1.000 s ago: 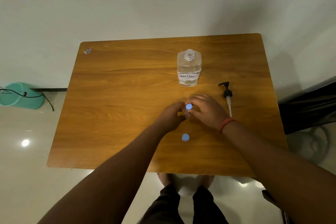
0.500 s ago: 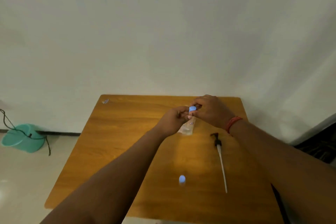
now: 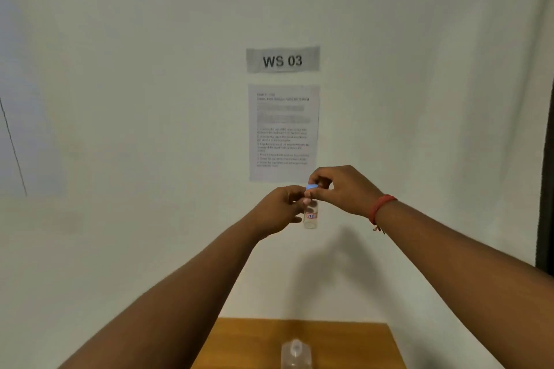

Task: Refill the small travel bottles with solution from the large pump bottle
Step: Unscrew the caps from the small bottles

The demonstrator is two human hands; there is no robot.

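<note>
Head view: my left hand grips the small bottle while my right hand pinches its blue cap; capping, I judge, wants firm twisting next.

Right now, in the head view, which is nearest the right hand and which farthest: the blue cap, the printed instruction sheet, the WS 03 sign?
1. Blue cap: pinched in the right hand, atop the small bottle.
2. Printed instruction sheet: on the wall just behind and above.
3. WS 03 sign: higher still, above the sheet.
</note>
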